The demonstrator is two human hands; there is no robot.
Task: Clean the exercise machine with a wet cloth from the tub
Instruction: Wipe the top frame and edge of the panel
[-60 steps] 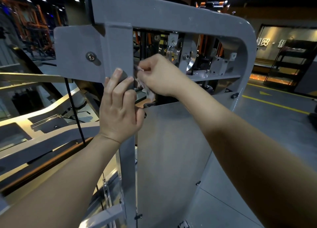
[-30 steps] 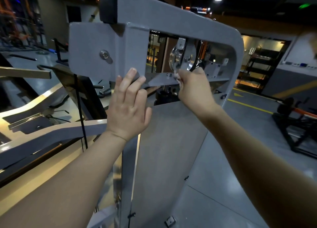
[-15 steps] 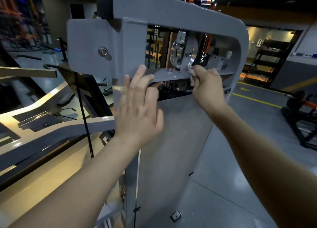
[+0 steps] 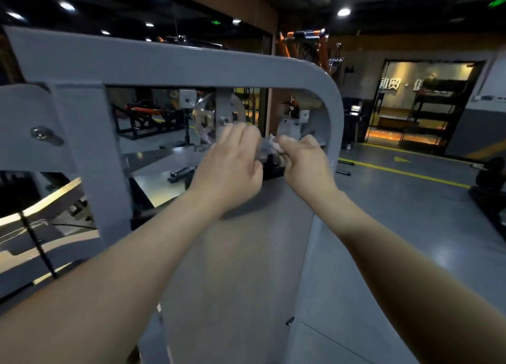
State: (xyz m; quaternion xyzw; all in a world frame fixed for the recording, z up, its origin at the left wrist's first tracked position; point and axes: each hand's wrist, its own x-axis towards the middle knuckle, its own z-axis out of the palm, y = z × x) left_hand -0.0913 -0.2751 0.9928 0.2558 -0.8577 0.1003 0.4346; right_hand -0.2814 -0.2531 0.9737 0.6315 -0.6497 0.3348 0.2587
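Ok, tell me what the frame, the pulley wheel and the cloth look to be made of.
Frame: likely steel under matte grey paint; it shows an even coat, a rounded corner and a bolt head. Pulley wheel: bare polished metal by its bright reflections, though blur leaves that open. Cloth: thin white fabric or a wipe, crumpled in the right hand; too small to tell which.

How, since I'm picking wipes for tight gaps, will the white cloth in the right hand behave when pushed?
Probably floppy: the cloth is crumpled into a small wad in the right hand. Likely light: curled fingers alone hold it. It should squash into gaps rather than slide stiffly.
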